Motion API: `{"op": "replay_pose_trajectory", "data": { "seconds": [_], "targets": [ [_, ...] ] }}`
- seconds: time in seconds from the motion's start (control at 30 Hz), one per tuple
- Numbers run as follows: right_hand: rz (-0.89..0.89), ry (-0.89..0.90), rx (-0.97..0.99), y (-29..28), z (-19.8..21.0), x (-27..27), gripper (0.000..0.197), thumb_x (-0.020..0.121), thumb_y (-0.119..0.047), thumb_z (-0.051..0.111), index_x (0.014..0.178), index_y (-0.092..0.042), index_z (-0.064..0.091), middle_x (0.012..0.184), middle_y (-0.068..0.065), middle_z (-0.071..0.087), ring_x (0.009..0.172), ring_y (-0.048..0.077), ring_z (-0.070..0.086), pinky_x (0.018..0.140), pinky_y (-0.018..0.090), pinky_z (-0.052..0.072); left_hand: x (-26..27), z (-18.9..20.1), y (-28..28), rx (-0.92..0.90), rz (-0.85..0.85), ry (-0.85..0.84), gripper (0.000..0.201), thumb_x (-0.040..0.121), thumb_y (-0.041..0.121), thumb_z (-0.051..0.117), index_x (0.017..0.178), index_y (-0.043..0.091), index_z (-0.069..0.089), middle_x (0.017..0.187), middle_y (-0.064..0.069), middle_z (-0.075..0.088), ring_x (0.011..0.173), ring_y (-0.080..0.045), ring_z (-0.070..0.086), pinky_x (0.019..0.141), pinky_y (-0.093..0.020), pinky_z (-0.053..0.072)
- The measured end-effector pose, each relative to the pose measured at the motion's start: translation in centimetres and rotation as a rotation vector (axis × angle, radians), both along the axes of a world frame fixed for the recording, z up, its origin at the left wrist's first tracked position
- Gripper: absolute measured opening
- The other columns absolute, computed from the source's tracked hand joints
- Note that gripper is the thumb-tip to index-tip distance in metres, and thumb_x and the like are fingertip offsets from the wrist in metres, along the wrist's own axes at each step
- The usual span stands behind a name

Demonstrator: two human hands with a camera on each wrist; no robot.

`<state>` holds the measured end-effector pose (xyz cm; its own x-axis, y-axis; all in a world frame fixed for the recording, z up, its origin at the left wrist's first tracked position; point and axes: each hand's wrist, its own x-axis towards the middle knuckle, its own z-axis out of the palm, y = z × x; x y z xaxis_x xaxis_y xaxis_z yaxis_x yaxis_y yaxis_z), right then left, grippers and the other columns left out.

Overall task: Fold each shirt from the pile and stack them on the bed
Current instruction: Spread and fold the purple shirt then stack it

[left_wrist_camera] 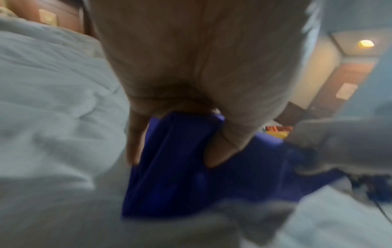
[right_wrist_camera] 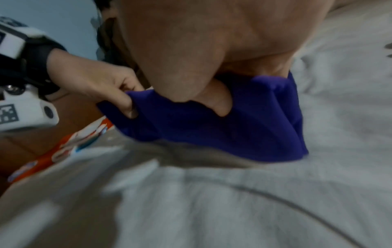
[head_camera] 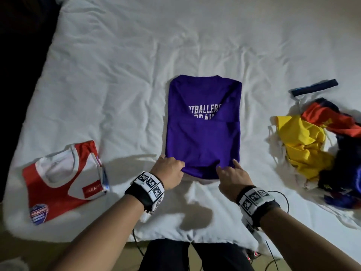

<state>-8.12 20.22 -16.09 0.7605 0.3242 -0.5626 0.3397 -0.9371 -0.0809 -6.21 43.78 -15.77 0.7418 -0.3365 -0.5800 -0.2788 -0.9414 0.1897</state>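
- The smooth purple shirt (head_camera: 203,126), folded to a rectangle, is pinched at its near edge by the left hand (head_camera: 169,172) and right hand (head_camera: 233,178).
- It is laid on the wrinkled white bed (head_camera: 136,75), just beyond both hands.

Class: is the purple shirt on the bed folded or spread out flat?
Folded: the purple shirt forms a compact rectangle, its lettering cut off by an overlapping layer.

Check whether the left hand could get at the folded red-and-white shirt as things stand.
Probably not yet: the left hand grips the purple folded shirt. The folded red-and-white shirt lies unobstructed beside it.
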Motion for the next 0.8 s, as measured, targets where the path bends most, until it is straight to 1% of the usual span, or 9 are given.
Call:
{"op": "replay_pose_trajectory", "data": {
  "seconds": [0.03, 0.1, 0.17, 0.27, 0.33, 0.43, 0.5, 0.63, 0.8],
  "targets": [
    [-0.043, 0.019, 0.001, 0.1, 0.9, -0.1, 0.050, 0.087, -0.016, 0.049, 0.137, -0.017, 0.054, 0.114, 0.007, 0.071, 0.113, 0.029, 0.064, 0.119, 0.036, 0.026, 0.1, 0.6, 0.3, -0.059, 0.056, 0.081, 0.013, 0.092, 0.021, 0.052, 0.080, 0.017, 0.057, 0.084, -0.009, 0.066, 0.086, -0.035, 0.059, 0.083, -0.036, 0.043],
    [-0.134, 0.060, -0.003, 0.1, 2.4, 0.4, 0.040, 0.086, -0.019, 0.050, 0.125, -0.021, 0.058, 0.110, 0.008, 0.070, 0.110, 0.032, 0.063, 0.093, 0.034, 0.042, 1.0, 1.7, 1.0, -0.162, 0.159, 0.200, 0.024, 0.085, 0.021, 0.057, 0.065, 0.013, 0.045, 0.069, -0.006, 0.054, 0.073, -0.032, 0.052, 0.064, -0.034, 0.039],
    [-0.208, 0.020, 0.026, -0.1, 3.5, 1.5, 0.034, 0.081, -0.020, 0.049, 0.114, -0.021, 0.059, 0.099, 0.009, 0.071, 0.097, 0.037, 0.065, 0.072, 0.036, 0.037, 2.8, 2.8, 1.7, -0.257, 0.233, 0.201, 0.029, 0.080, 0.024, 0.062, 0.061, 0.010, 0.044, 0.059, -0.006, 0.050, 0.061, -0.026, 0.047, 0.058, -0.034, 0.038],
    [-0.340, -0.250, 0.198, -0.7, 3.3, 3.9, 0.026, 0.067, -0.017, 0.046, 0.088, -0.014, 0.060, 0.069, 0.011, 0.068, 0.062, 0.042, 0.063, 0.058, 0.033, 0.030, 6.5, 3.7, 2.6, -0.331, 0.352, 0.093, 0.035, 0.077, 0.027, 0.067, 0.055, 0.014, 0.043, 0.050, 0.002, 0.044, 0.052, -0.017, 0.041, 0.052, -0.030, 0.033],
    [-0.454, -0.407, 0.299, -1.3, 2.8, 6.1, 0.011, 0.078, -0.013, 0.053, 0.086, -0.012, 0.061, 0.065, 0.012, 0.066, 0.055, 0.042, 0.059, 0.053, 0.033, 0.032, 9.1, 3.1, 3.0, -0.420, 0.470, 0.011, 0.029, 0.071, 0.035, 0.066, 0.055, 0.017, 0.050, 0.049, 0.003, 0.049, 0.053, -0.017, 0.047, 0.053, -0.030, 0.037],
    [-0.602, -0.392, 0.384, -2.3, 0.8, 10.0, 0.014, 0.095, -0.024, 0.063, 0.090, -0.011, 0.062, 0.080, 0.012, 0.068, 0.071, 0.041, 0.061, 0.057, 0.038, 0.040, 12.7, 0.4, 3.4, -0.519, 0.688, -0.092, 0.019, 0.071, 0.033, 0.066, 0.063, 0.016, 0.065, 0.054, 0.002, 0.059, 0.058, -0.020, 0.056, 0.057, -0.030, 0.045],
    [-0.672, -0.356, 0.403, -3.0, -1.4, 12.4, 0.020, 0.096, -0.031, 0.064, 0.094, -0.011, 0.063, 0.090, 0.011, 0.069, 0.081, 0.039, 0.061, 0.063, 0.037, 0.041, 14.6, -2.2, 3.5, -0.547, 0.822, -0.144, 0.016, 0.076, 0.024, 0.070, 0.065, 0.013, 0.068, 0.055, -0.003, 0.062, 0.056, -0.020, 0.056, 0.058, -0.032, 0.050],
    [-0.835, -0.245, 0.454, -4.0, -5.9, 16.3, 0.019, 0.097, -0.030, 0.063, 0.104, -0.013, 0.067, 0.101, 0.012, 0.069, 0.096, 0.036, 0.059, 0.074, 0.036, 0.041, 17.0, -7.0, 3.9, -0.555, 1.000, -0.246, 0.017, 0.082, 0.026, 0.078, 0.078, 0.010, 0.073, 0.076, -0.008, 0.074, 0.079, -0.028, 0.070, 0.080, -0.045, 0.059],
    [-0.907, -0.279, 0.492, -4.4, -7.9, 20.3, 0.020, 0.095, -0.032, 0.066, 0.102, -0.014, 0.069, 0.101, 0.011, 0.065, 0.096, 0.034, 0.057, 0.082, 0.040, 0.045, 19.3, -9.2, 4.3, -0.566, 1.068, -0.339, 0.015, 0.083, 0.036, 0.076, 0.080, 0.022, 0.073, 0.077, 0.004, 0.073, 0.078, -0.021, 0.070, 0.081, -0.044, 0.060]
  ]
}}
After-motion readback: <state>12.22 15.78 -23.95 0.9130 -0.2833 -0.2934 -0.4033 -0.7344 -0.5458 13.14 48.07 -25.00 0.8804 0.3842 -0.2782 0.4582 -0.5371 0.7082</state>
